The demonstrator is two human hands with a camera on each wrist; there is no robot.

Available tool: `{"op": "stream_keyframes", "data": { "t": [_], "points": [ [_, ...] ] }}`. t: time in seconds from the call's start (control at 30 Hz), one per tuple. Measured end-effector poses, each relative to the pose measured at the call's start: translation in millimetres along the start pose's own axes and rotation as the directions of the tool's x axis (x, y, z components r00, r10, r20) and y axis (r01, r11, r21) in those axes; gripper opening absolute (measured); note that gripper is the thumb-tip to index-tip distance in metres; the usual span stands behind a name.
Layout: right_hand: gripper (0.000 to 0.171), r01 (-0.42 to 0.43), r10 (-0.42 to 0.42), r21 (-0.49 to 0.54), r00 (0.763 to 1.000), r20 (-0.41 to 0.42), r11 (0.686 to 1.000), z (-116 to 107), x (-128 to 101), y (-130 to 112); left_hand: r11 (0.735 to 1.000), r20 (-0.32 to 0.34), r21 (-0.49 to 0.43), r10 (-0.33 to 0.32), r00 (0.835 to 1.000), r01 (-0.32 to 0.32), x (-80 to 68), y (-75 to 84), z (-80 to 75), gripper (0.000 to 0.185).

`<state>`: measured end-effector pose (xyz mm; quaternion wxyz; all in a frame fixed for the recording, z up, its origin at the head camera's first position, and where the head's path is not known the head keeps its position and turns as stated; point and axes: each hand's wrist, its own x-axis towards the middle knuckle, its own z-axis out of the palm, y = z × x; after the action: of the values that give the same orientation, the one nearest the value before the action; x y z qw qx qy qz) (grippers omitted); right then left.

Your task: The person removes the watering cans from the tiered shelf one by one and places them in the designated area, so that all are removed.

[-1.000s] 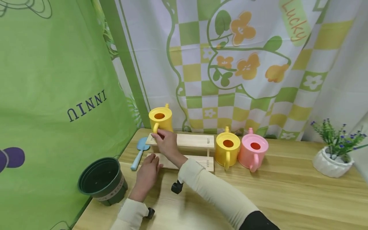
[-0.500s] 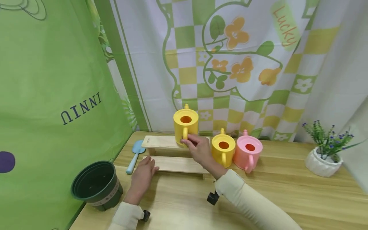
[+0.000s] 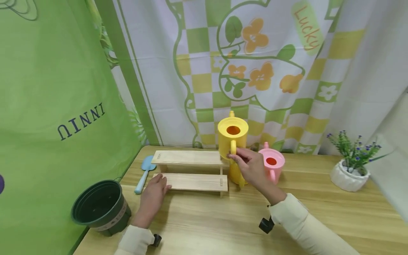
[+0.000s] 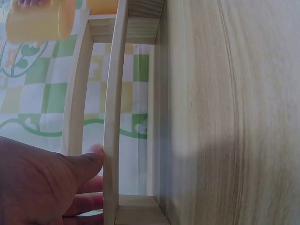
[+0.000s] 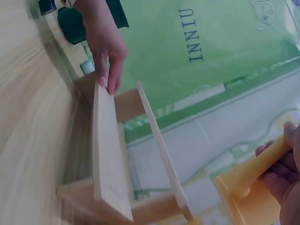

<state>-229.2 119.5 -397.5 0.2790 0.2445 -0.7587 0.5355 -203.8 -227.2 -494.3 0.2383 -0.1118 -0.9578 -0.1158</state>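
My right hand point(image 3: 251, 164) grips the handle of a yellow watering can point(image 3: 225, 140), which hangs upright off the right end of a two-tier wooden stand point(image 3: 191, 181). Behind it, a second yellow watering can point(image 3: 235, 173) on the table is mostly hidden. A pink watering can point(image 3: 274, 158) stands to the right, partly covered by my right hand. My left hand point(image 3: 153, 194) rests on the left end of the stand's lower board, thumb near its front edge in the left wrist view. The right wrist view shows the held can point(image 5: 248, 187) at lower right.
A blue hand trowel point(image 3: 145, 173) lies left of the stand. A dark green plant pot point(image 3: 111, 225) stands at the table's left edge. At far right is a white pot point(image 3: 347, 179) with a purple-flowered plant. A patterned curtain point(image 3: 204, 85) hangs behind the table.
My right hand has carried the yellow watering can rightward from above the stand's left end to past its right end. My left hand has stayed on the lower board.
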Motion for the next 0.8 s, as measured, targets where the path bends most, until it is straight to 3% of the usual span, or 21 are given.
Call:
{"op": "stream_keyframes", "data": {
  "t": [0.27, 0.5, 0.8],
  "points": [
    [0.013, 0.036, -0.04, -0.052, 0.997, -0.07, 0.998, -46, -10, 6, 1.0, -0.021, 0.001, 0.023, 1.0, -0.023, -0.1, 0.9, 0.3, 0.036],
    [0.016, -0.085, 0.087, 0.025, 0.992, -0.092, 0.996, -79, -21, 17, 0.999, 0.005, -0.038, 0.008, 1.0, -0.007, -0.6, 2.0, -2.0, 0.034],
    [0.02, -0.096, 0.082, -0.067, 0.979, -0.185, 0.993, -107, -38, 27, 0.999, 0.002, -0.043, -0.016, 1.0, 0.016, -1.0, 2.7, -1.3, 0.038]
  ]
}}
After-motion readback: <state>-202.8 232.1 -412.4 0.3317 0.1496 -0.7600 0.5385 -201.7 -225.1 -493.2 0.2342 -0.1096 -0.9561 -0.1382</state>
